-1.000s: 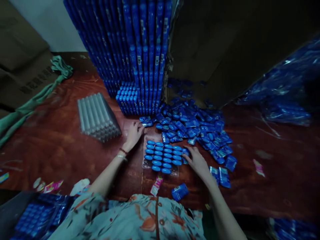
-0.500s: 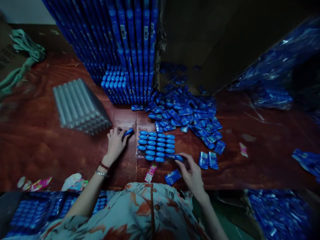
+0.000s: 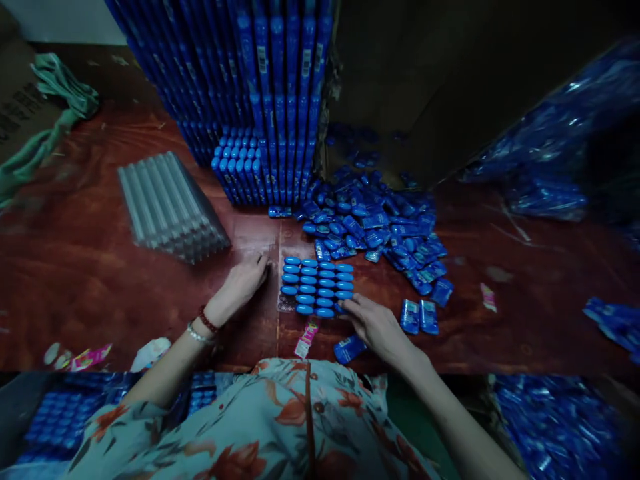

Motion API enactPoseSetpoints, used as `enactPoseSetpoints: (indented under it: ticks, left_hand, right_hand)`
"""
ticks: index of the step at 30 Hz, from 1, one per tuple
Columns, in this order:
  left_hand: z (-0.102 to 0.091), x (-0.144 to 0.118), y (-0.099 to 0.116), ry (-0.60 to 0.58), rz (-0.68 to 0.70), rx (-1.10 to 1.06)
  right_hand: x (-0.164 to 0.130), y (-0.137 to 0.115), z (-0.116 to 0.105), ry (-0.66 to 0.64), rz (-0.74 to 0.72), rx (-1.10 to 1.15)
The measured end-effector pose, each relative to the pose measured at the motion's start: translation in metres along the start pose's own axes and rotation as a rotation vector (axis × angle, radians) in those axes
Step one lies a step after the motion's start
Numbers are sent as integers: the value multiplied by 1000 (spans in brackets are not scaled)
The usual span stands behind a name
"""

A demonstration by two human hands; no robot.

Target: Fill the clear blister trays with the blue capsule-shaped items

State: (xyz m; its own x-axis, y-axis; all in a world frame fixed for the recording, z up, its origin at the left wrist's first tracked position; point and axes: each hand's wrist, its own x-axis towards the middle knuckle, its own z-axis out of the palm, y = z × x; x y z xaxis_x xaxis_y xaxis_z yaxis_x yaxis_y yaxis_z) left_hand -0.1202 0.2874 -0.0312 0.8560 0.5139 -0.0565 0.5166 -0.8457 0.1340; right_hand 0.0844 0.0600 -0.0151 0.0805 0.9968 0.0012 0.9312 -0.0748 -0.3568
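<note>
Small blue flat containers stand on edge in a tight block (image 3: 317,287) of several columns on the table, their rounded ends facing up. At the block's near right corner, my right hand (image 3: 375,323) pinches a blue container (image 3: 339,307) that is mostly hidden by the fingers. Left of the block, apart from it, my left hand (image 3: 247,277) has its fingers pressed together near the table top; what they hold, if anything, is hidden. One loose blue container (image 3: 350,348) lies just below my right hand. Two more containers (image 3: 419,317) lie side by side to its right.
A loose heap of blue containers (image 3: 375,220) spills from a cardboard box (image 3: 390,80). Tall stacks of blue packs (image 3: 280,100) stand behind. Clear ridged plastic trays (image 3: 170,207) are stacked at left. A pink wrapper (image 3: 306,340) lies near the table's front edge.
My right hand has moved its container left and up against the block's near right corner. The blue container seen in my left hand no longer shows; that hand has shifted slightly right.
</note>
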Motion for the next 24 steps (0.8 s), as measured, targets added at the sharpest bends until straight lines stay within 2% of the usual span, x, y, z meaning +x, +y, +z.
enactPoseSetpoints:
  ticks: [2, 4, 7, 11, 14, 20, 24]
  left_hand:
    - [-16, -19, -3, 129, 38, -203]
    - [-28, -40, 0, 200, 89, -422]
    - [-28, -62, 16, 241, 133, -545]
    - [-2, -65, 36, 291, 169, -381]
    - [13, -57, 39, 311, 247, -203]
    - [12, -40, 27, 292, 433, -100]
    - [13, -33, 12, 330, 452, -156]
  right_hand:
    - [-2, 6, 2, 24, 16, 58]
    - [-4, 8, 6, 68, 9, 29]
    - [-2, 2, 10, 65, -33, -106]
    - [7, -9, 6, -47, -36, -224]
    - [10, -10, 4, -100, -5, -259]
    - [1, -2, 11, 41, 58, -185]
    - [1, -2, 12, 68, 102, -210]
